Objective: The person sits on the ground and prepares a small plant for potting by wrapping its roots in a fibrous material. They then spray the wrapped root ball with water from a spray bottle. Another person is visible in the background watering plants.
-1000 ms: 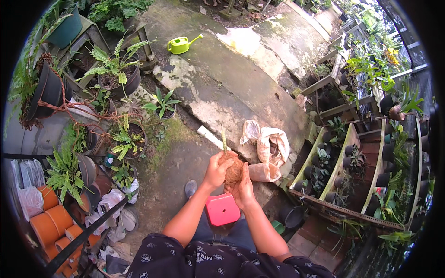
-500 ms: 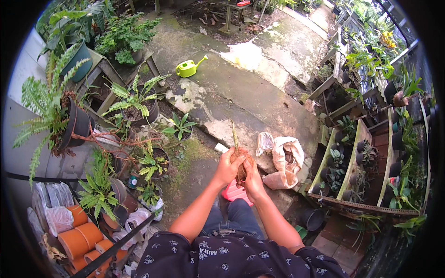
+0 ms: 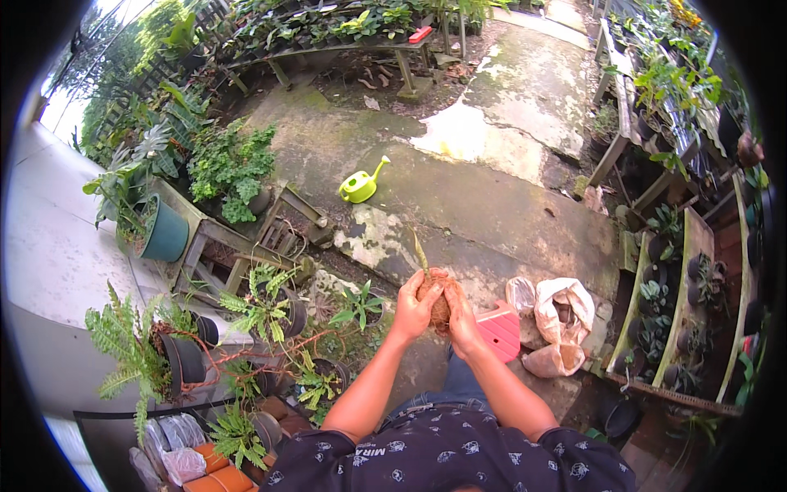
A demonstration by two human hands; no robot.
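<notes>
Between my two hands is a ball of reddish-brown fibre [image 3: 439, 315], with a slim greenish leaf or stem [image 3: 420, 252] sticking up from its top. My left hand [image 3: 412, 307] wraps the ball from the left, its thumb lying across the front. From the right my right hand [image 3: 464, 322] presses against the same ball, fingers curled toward the far side. Whatever roots are inside stay hidden by the fibre and my fingers. Right beside my right hand is a pink plastic stool [image 3: 499, 331].
Open pale sacks [image 3: 566, 310] and a clear plastic bag [image 3: 520, 293] stand right of the stool. A lime-green watering can [image 3: 359, 187] sits ahead on the stone paving. Potted ferns [image 3: 135, 348] crowd the left, above orange clay pots [image 3: 221, 478]. Wooden plant shelves [image 3: 684, 295] line the right.
My view has swung left and up, so the surroundings appear shifted and more of the pink stool shows. Both hands still hold the fibre ball, which now looks rounder, with its stem upright.
</notes>
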